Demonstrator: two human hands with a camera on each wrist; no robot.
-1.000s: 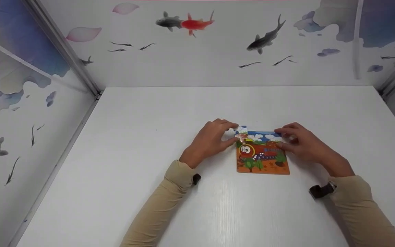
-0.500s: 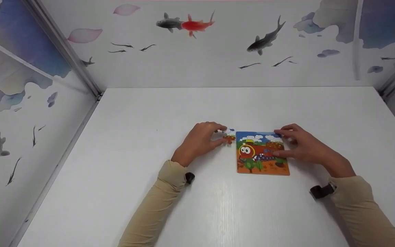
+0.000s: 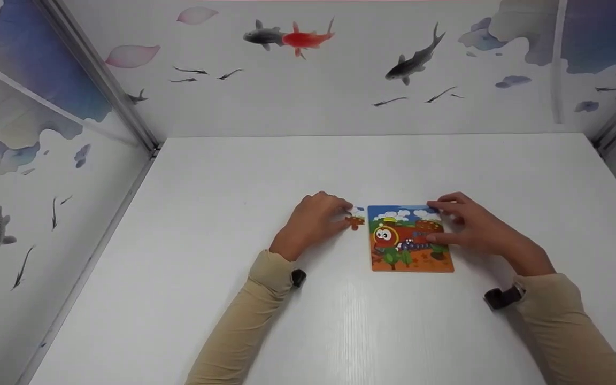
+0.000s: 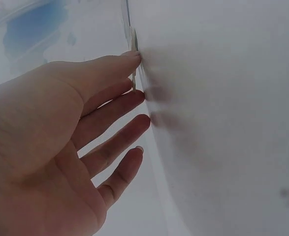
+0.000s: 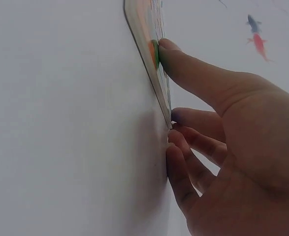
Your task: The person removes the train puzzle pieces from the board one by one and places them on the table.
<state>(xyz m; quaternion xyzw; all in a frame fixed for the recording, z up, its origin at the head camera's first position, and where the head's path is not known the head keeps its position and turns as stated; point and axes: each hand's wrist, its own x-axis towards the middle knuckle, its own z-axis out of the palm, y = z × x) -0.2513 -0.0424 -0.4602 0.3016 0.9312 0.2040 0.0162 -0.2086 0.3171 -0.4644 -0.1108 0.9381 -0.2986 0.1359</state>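
Note:
A square picture puzzle [image 3: 409,251] with a red cartoon train lies flat on the white table in the head view. My left hand [image 3: 313,222] pinches a small jigsaw piece [image 3: 357,216] between thumb and fingertips, just left of the puzzle's upper left corner with a narrow gap between. In the left wrist view the jigsaw piece [image 4: 134,39] appears edge-on and the other fingers spread near the tabletop. My right hand [image 3: 471,224] holds the puzzle at its upper right. In the right wrist view its thumb lies on the puzzle's [image 5: 146,44] face and a finger touches the corner.
The white table [image 3: 233,176] reaches back to a wall [image 3: 340,101] printed with fish and petals. Another printed side wall [image 3: 72,224] stands at the left. Dark bands [image 3: 503,297] circle both wrists.
My left hand has drawn the jigsaw piece leftward off the puzzle's upper left corner, then slightly toward the person. My right thumb has slid lower on the puzzle's face.

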